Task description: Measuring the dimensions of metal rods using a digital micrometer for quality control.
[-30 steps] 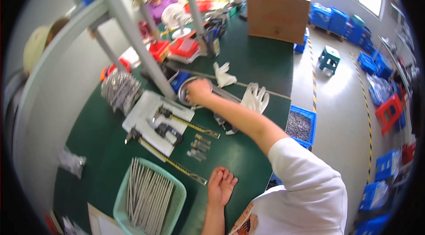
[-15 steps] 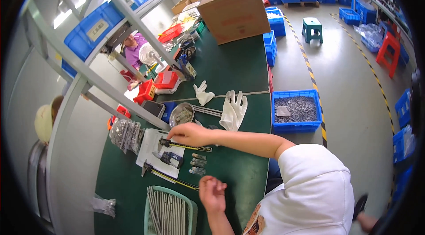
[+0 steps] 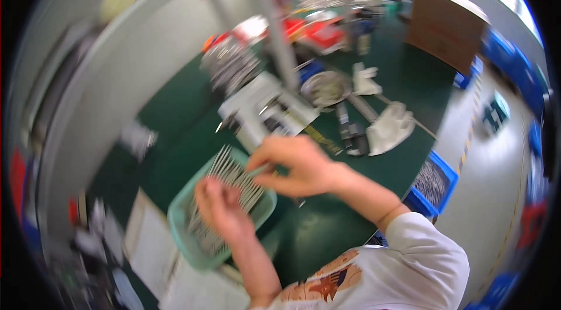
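Observation:
A light green plastic basket holds many thin grey metal rods. My left hand is over its near side with curled fingers; blur hides whether they grip anything. My right hand reaches across the basket's right side, thumb and fingers pinched on a small greyish piece that is too blurred to name. Beyond the hands lies a white sheet with a micrometer and dark calipers on it.
White gloves and a round metal bowl lie farther off on the green table. A shelf post rises at the far edge. Papers are at left, a cardboard box at far right, a blue bin on the floor.
The view has swung left, toward the basket. My right hand has come from beside the caliper to over the basket, and my left hand has moved over the rods, close to the right.

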{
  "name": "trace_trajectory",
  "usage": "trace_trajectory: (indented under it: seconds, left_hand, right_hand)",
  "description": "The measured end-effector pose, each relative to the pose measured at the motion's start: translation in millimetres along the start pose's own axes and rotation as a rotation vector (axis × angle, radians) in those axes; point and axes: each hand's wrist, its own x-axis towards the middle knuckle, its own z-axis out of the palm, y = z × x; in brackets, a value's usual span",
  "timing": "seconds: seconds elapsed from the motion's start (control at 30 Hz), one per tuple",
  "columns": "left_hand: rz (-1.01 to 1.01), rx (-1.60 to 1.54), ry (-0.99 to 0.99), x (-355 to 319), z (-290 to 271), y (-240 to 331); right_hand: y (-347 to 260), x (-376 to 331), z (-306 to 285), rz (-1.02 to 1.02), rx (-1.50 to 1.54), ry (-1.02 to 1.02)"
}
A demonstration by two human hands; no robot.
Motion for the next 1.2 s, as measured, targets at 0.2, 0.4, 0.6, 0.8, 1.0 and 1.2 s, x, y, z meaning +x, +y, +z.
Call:
trace_trajectory:
  seconds: [0.2, 0.4, 0.6, 0.8, 1.0, 1.2]
  left_hand:
    - [0.024, -0.103, 0.002, 2, -2, -3]
    - [0.063, 0.049, 0.002, -2, 1, -4]
    - [0.133, 0.187, -0.081, -3, -3, -4]
    - [0.064, 0.285, -0.266, -3, -4, -4]
    - [0.072, 0.366, -0.257, -4, -2, -5]
    - [0.303, 0.496, -0.356, -2, -2, -4]
  right_hand:
    - [4, 9, 18, -0.142, 0.013, -0.04]
    - [7, 5, 27, -0.14, -0.014, -0.029]
    - [5, 5, 28, -0.157, -0.094, -0.026]
    - [6, 5, 30, -0.147, -0.056, -0.001]
    - [9, 4, 30, -0.16, -0.113, 0.033]
    - [10, 1, 31, -0.191, -0.163, 0.036]
